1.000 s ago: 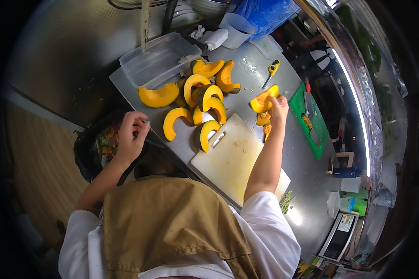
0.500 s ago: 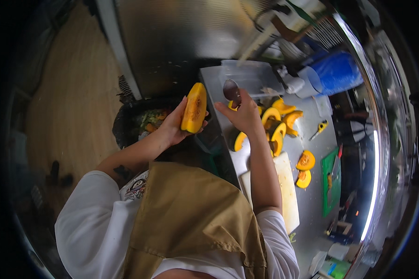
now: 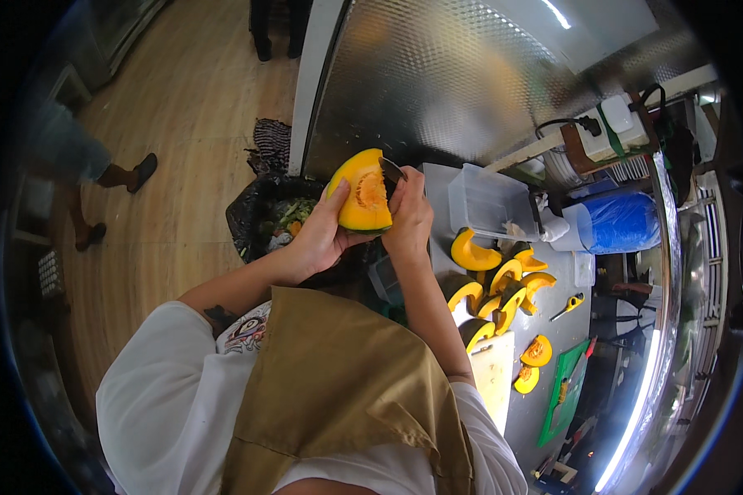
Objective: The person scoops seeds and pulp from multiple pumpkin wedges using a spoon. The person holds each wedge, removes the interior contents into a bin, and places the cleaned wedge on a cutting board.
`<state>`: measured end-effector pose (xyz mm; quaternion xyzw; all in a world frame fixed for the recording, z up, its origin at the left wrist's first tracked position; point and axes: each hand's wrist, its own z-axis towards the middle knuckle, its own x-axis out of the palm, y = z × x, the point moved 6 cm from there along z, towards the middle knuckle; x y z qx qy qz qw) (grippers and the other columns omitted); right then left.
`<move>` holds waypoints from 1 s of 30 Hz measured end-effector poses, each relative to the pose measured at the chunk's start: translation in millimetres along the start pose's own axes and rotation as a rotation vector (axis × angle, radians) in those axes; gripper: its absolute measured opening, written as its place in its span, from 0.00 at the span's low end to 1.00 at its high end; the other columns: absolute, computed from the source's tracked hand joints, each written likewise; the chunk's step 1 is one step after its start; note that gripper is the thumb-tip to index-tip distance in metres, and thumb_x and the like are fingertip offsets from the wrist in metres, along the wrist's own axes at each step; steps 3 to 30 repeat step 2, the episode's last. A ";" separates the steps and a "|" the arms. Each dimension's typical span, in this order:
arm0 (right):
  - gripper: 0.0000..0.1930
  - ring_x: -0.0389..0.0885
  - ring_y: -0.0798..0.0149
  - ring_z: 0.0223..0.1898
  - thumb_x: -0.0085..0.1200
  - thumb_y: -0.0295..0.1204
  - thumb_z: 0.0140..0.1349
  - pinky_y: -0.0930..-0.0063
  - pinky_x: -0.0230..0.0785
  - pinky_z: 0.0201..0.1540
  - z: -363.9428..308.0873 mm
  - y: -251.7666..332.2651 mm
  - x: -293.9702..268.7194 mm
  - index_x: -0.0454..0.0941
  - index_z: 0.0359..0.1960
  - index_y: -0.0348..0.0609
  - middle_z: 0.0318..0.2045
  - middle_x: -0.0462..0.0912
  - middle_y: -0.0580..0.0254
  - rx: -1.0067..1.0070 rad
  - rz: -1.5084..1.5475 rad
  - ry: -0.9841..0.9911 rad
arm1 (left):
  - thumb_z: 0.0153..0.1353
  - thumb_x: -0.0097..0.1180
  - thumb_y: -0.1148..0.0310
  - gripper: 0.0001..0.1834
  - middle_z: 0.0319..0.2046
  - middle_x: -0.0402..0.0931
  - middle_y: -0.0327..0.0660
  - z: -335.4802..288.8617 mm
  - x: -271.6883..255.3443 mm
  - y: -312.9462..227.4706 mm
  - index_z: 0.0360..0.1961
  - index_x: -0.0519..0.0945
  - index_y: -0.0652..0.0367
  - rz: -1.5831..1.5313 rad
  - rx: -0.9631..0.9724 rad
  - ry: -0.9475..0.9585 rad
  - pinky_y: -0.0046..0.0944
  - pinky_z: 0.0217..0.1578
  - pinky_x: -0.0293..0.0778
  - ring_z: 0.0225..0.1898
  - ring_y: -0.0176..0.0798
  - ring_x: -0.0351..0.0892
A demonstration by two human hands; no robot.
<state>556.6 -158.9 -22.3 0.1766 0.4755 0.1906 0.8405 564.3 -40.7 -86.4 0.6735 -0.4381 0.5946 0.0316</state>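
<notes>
A pumpkin wedge (image 3: 362, 198) had been lifted off the counter (image 3: 553, 330) and was gripped above the bin (image 3: 264, 219) by left hand (image 3: 318, 239) fingers; a spoon (image 3: 390, 172) was clamped in the right hand (image 3: 409, 219), so seed scraping seemed begun.

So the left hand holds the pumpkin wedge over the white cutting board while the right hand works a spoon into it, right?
Not quite. In the head view the left hand holds the pumpkin wedge over the black-lined waste bin, not the white cutting board, which lies off to the right. The right hand does work a spoon into it.
</notes>
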 end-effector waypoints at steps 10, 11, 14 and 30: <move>0.24 0.84 0.57 0.34 0.58 0.39 0.61 0.65 0.75 0.33 -1.1 -4.3 9.9 0.63 0.55 0.48 0.37 0.82 0.54 0.075 0.007 0.093 | 0.71 0.38 0.50 0.25 0.56 0.68 0.40 -3.1 3.2 -6.4 0.64 0.58 0.45 0.019 0.022 -0.014 0.46 0.49 0.79 0.56 0.40 0.73; 0.24 0.84 0.57 0.34 0.58 0.39 0.61 0.65 0.75 0.33 -1.1 -4.3 9.9 0.63 0.55 0.48 0.37 0.82 0.54 0.075 0.007 0.093 | 0.71 0.38 0.50 0.25 0.56 0.68 0.40 -3.1 3.2 -6.4 0.64 0.58 0.45 0.019 0.022 -0.014 0.46 0.49 0.79 0.56 0.40 0.73; 0.24 0.84 0.57 0.34 0.58 0.39 0.61 0.65 0.75 0.33 -1.1 -4.3 9.9 0.63 0.55 0.48 0.37 0.82 0.54 0.075 0.007 0.093 | 0.71 0.38 0.50 0.25 0.56 0.68 0.40 -3.1 3.2 -6.4 0.64 0.58 0.45 0.019 0.022 -0.014 0.46 0.49 0.79 0.56 0.40 0.73; 0.24 0.84 0.57 0.34 0.58 0.39 0.61 0.65 0.75 0.33 -1.1 -4.3 9.9 0.63 0.55 0.48 0.37 0.82 0.54 0.075 0.007 0.093 | 0.71 0.38 0.50 0.25 0.56 0.68 0.40 -3.1 3.2 -6.4 0.64 0.58 0.45 0.019 0.022 -0.014 0.46 0.49 0.79 0.56 0.40 0.73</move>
